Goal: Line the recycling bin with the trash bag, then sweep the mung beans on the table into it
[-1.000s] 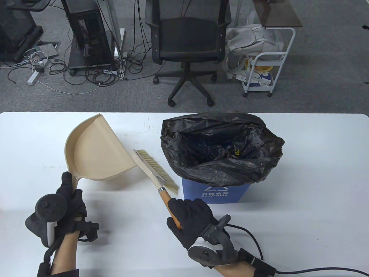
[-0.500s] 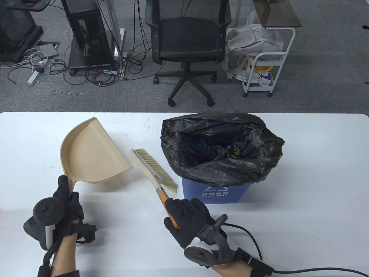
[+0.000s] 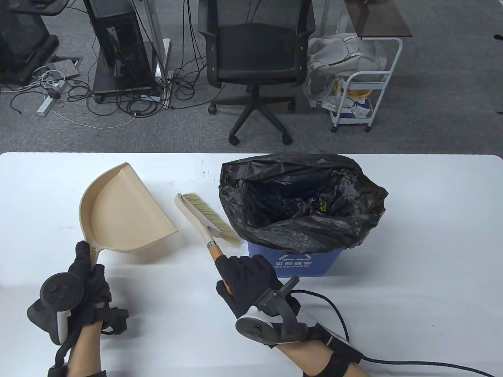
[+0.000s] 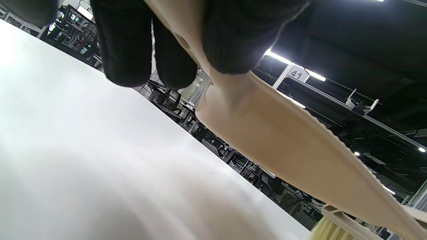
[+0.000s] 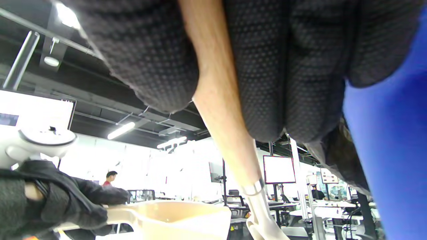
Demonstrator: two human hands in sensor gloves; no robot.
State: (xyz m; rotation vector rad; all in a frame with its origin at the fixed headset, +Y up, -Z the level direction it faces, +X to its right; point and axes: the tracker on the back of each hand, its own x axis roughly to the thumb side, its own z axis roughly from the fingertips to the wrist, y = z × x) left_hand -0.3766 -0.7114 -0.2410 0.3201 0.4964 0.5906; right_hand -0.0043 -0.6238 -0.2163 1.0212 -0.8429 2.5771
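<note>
Our left hand (image 3: pixel 88 280) has its fingers (image 4: pixel 123 43) curled round the stem of the beige dustpan (image 3: pixel 122 210), thumb along the top; the pan hangs just off the table (image 3: pixel 432 235), its toothed rear edge toward us, its mouth pointing away and left. Our right hand (image 3: pixel 245 280) is wrapped round the wooden handle of the brush (image 3: pixel 206 224), fingers (image 5: pixel 293 70) closed tight; brush head is raised, bristles turned toward the bin. Outward from there: the blue recycling bin (image 3: pixel 292 263) stands just right of the brush, touching our right knuckles or nearly so, and the black trash bag (image 3: pixel 302 204) is already folded over its rim. A few yellowish specks show deep in the bag, likely mung beans (image 3: pixel 323 207); we see none on the white tabletop, though glare could hide them. We judge lining done and sweeping at or near its end. Risks from here: the right hand sits hard by the bin wall, so a careless swing could nudge the bin or snag the loose bag lip and pull the liner in. The pan is tilted, so any beans left in it could roll off the open mouth onto the table.
</note>
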